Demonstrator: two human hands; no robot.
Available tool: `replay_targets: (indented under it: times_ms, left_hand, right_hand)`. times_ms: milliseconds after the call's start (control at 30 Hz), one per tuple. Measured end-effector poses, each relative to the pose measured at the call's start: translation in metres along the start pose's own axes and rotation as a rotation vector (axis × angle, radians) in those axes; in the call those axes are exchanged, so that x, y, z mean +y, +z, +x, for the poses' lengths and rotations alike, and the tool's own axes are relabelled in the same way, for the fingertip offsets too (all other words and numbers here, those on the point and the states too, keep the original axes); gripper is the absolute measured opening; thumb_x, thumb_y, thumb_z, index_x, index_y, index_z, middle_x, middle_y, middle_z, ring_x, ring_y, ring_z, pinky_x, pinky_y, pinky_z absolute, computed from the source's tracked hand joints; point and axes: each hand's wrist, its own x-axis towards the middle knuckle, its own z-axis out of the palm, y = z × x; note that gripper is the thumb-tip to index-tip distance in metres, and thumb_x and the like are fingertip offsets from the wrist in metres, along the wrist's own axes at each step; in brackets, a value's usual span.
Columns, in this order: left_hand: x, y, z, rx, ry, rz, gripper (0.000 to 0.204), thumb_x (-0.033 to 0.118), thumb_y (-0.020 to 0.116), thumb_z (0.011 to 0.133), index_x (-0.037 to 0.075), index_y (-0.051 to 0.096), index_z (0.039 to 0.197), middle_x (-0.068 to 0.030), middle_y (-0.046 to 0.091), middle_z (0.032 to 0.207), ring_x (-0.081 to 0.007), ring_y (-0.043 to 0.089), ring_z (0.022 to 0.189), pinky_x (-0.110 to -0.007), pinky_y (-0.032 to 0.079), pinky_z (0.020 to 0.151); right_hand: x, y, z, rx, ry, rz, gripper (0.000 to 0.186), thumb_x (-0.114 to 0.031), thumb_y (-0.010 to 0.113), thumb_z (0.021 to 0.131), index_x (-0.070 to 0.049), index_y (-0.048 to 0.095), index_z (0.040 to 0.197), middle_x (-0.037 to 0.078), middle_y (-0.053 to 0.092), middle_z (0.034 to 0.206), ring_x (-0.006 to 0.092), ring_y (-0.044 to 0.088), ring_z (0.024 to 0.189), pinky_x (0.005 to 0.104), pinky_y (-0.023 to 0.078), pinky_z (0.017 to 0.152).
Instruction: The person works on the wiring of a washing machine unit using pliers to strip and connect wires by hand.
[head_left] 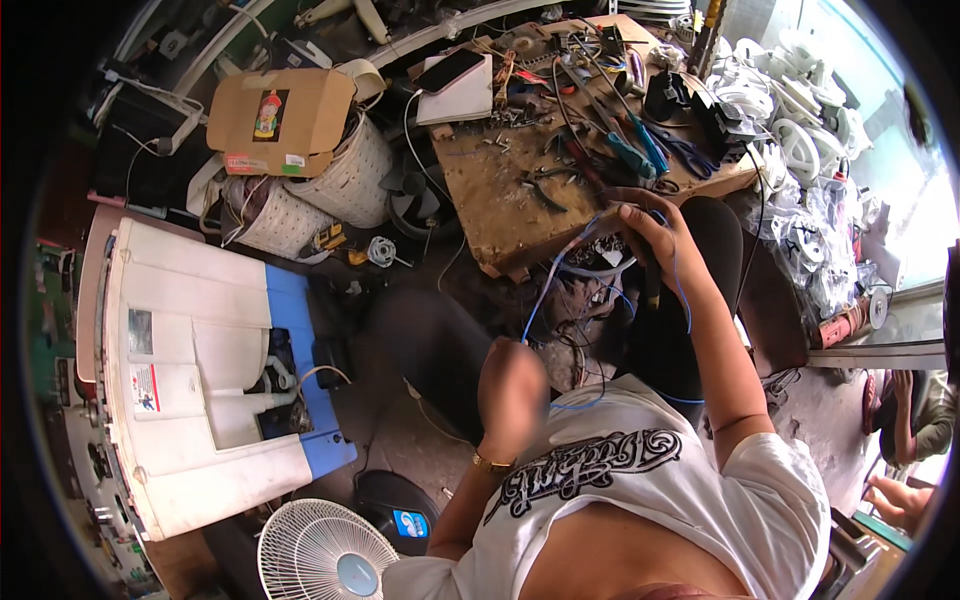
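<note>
Two-handed, holds blue wire (pixel 543 290) mid-frame in fisted left hand (pixel 514 396) and curled-closed right hand (pixel 650 232). Probably light, flexible; best pinched beside either hand.

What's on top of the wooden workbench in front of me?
On the wooden workbench are scissors, teal-handled tools and small scattered bits. Your right hand hides part of its near edge; clutter covers much behind.
</note>
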Motion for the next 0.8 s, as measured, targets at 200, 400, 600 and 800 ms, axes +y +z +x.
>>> replay_targets:
  times_ms: [200, 400, 600, 800]
  left_hand:
    - [-0.003, -0.004, -0.005, -0.043, 0.109, 0.143, 0.01, 0.017, 0.051, 0.104, 0.008, 0.051, 0.101, 0.0037, 0.036, 0.065, -0.0041, 0.031, 0.054, -0.021, 0.026, 0.048]
    - [0.019, -0.005, 0.02, -0.347, -0.1, 0.338, 0.048, 0.048, 0.055, 0.097, 0.001, 0.057, 0.107, -0.0051, 0.061, 0.08, -0.0109, 0.052, 0.065, -0.023, 0.041, 0.062]
    - [0.051, 0.055, 0.055, -0.464, -0.201, 0.461, 0.037, 0.032, 0.048, 0.105, -0.002, 0.062, 0.111, -0.0016, 0.058, 0.07, -0.006, 0.047, 0.056, -0.019, 0.035, 0.05]
    - [0.027, 0.061, 0.066, -0.299, 0.196, 0.615, 0.023, 0.018, 0.054, 0.104, -0.001, 0.066, 0.106, 0.003, 0.056, 0.069, -0.003, 0.042, 0.055, -0.02, 0.035, 0.049]
  right_hand:
    - [0.002, -0.009, 0.002, -0.122, -0.05, 0.115, 0.034, -0.023, 0.073, 0.09, 0.004, 0.066, 0.109, 0.004, 0.069, 0.086, 0.0072, 0.061, 0.077, 0.02, 0.044, 0.065]
    - [-0.025, 0.002, -0.014, -0.381, -0.266, -0.107, 0.014, -0.007, 0.071, 0.087, 0.002, 0.069, 0.097, 0.005, 0.07, 0.082, 0.0101, 0.065, 0.077, 0.0234, 0.048, 0.07]
    - [-0.053, 0.031, -0.04, -0.529, -0.544, -0.412, 0.015, -0.004, 0.071, 0.084, 0.002, 0.071, 0.098, 0.012, 0.073, 0.092, 0.0193, 0.069, 0.086, 0.032, 0.052, 0.082]
    - [-0.068, 0.008, -0.034, -0.412, -0.73, -0.694, 0.023, -0.012, 0.075, 0.082, -0.002, 0.072, 0.103, 0.013, 0.073, 0.098, 0.0302, 0.07, 0.09, 0.0359, 0.053, 0.083]
